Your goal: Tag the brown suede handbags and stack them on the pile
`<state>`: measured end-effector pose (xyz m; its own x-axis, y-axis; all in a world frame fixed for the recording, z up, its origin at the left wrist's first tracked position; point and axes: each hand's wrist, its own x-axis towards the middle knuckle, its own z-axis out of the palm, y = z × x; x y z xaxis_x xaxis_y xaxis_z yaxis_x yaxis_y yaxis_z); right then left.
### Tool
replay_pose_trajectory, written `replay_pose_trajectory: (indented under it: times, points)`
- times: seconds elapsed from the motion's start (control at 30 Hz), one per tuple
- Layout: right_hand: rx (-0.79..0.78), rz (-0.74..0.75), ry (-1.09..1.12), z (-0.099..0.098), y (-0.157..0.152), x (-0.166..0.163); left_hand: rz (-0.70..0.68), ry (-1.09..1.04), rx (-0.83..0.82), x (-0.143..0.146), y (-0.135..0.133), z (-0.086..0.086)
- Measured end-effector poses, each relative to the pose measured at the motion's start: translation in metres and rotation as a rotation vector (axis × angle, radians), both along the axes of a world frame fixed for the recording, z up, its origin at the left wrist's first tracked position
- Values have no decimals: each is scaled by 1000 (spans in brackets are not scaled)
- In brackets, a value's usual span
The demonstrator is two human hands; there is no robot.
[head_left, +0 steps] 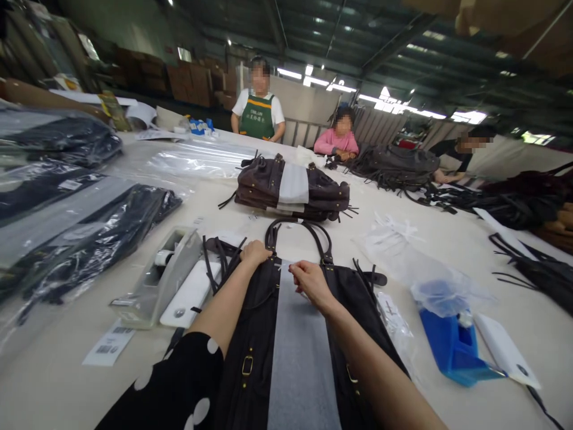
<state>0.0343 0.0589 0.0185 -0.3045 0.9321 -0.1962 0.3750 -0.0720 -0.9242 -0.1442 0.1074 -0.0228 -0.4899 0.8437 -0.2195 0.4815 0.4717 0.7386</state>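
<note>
A dark handbag (358,298) lies flat in front of me, its looped handles pointing away, with a pale grey paper strip (302,358) down its middle. My left hand (256,254) is closed on the bag's top edge, beside the foot of one handle. Over the upper end of the strip, my right hand (311,283) is closed in a pinch. Whatever those fingertips hold is too small to make out. Farther back on the table rests a second dark handbag (255,185), wrapped with a white band.
A grey tape dispenser (156,280), a white device (192,295) and barcode labels (110,344) lie left. Plastic-bagged goods (102,239) cover the far left. At right are a blue tape dispenser (452,346), clear plastic (398,251) and another white device (508,349). Several people are across the table.
</note>
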Motion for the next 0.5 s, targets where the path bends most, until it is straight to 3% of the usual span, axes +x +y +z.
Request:
replay_pose_trajectory:
  times: [0.17,0.33,0.5]
  points:
    - [270,105,-383,0,41,-24,-13,-276,107,-5,4,-20]
    - [188,147,-481,-18,62,-43,-63,-494,225,-11,0,-33]
    - [272,108,-669,-29,67,-59,-75,-602,274,-16,-1,-32]
